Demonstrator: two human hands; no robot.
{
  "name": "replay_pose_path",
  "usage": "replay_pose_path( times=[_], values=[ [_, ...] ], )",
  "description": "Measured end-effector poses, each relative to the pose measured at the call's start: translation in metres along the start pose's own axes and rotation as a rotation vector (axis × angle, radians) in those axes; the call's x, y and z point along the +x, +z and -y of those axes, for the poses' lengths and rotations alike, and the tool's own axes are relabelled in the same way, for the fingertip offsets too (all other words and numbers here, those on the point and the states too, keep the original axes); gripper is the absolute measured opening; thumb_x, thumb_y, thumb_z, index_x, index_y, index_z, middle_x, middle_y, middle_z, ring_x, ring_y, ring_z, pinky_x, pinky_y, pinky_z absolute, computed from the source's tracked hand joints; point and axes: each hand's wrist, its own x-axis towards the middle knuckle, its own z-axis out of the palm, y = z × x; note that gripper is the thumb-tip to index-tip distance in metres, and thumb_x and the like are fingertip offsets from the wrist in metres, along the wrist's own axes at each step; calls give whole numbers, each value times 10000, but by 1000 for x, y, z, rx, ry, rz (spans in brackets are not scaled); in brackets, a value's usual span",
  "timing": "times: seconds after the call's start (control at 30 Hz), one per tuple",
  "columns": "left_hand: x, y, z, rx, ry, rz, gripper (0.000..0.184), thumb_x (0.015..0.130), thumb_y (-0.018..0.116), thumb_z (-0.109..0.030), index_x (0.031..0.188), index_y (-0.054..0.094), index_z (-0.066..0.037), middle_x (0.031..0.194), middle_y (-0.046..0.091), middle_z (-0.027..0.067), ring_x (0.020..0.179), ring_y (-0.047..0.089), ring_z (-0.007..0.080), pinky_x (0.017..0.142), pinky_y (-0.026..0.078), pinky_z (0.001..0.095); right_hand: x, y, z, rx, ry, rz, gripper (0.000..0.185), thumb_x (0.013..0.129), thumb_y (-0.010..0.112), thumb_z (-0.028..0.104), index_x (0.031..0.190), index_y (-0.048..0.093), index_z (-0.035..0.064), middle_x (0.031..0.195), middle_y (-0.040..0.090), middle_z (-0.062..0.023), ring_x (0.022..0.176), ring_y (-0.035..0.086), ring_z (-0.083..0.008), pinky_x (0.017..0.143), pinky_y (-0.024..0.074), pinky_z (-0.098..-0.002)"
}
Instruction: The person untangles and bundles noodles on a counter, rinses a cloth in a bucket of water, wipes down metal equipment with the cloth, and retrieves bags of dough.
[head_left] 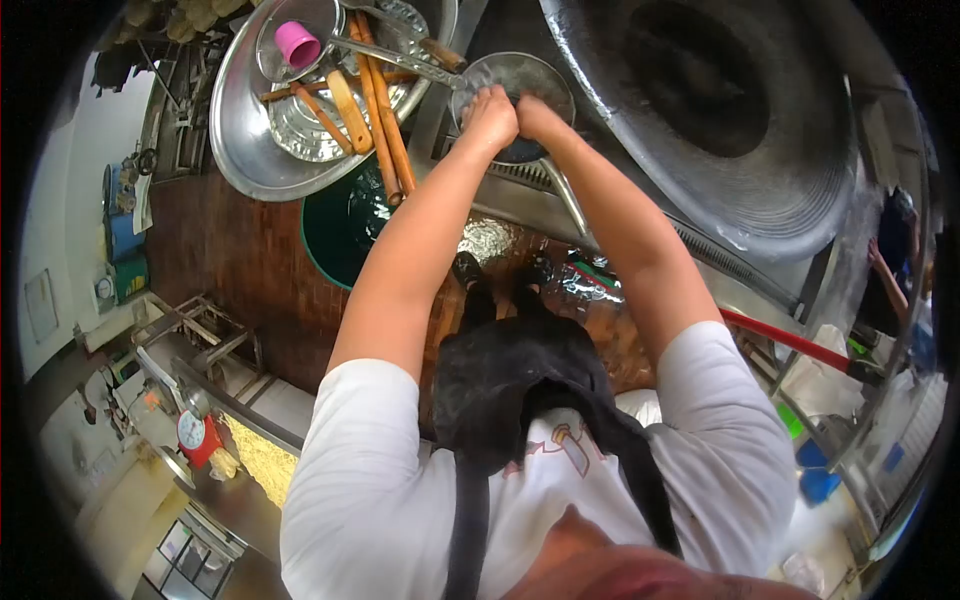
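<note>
Both hands are together inside a long-handled metal pan [567, 198], below its rim level or close to it. My left hand [490, 120] has its fingers curled downward into the pan. Beside it, my right hand [540, 118] looks closed too, its fingertips hidden. What they grip, if anything, I cannot make out. Dark liquid or a dark pan bottom shows around them. A metal ladle-like handle [400, 60] reaches toward the pan from the left, ending near my left hand.
At left, a wide metal basin [228, 150] holds wooden-handled tools [375, 110] and a pink cup [297, 45]. A green tub [335, 240] stands below it. A very large wok [800, 225] fills the right. Behind lies a red scale [200, 435]; another person [895, 260] is far right.
</note>
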Motion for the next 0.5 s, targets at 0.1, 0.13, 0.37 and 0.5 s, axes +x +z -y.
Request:
replay_pose_path(
  times=[0.1,0.13,0.37,0.5],
  values=[
    [6,2,-3,16,-159,202,491,899,563,-243,1331,527,-15,1377,523,249,1267,519,396,1068,408,476,56,53,-32,-126,38,121,429,856,643,194,1231,631,-16,1190,650,-250,1130,633,-369,954,502,-446],
    [10,5,-2,-21,-203,246,480,906,557,-258,1325,550,-24,1386,531,228,1270,530,375,1067,416,473,60,63,-34,-103,61,49,424,850,647,197,1223,639,-5,1176,656,-245,1118,637,-369,949,504,-445],
    [37,5,3,-58,-76,129,561,889,639,-247,1382,499,-20,1385,522,260,1278,520,392,1043,434,430,-10,-44,16,-44,-202,-207,393,804,674,217,1168,690,69,1078,697,-207,1035,664,-366,915,521,-431],
    [4,5,13,-989,246,92,393,852,606,-31,1245,600,-28,1181,673,107,1088,639,223,953,475,353,-78,-167,94,212,-449,-385,356,773,719,168,1089,644,20,938,699,-208,908,678,-385,782,541,-442]
  ],
)
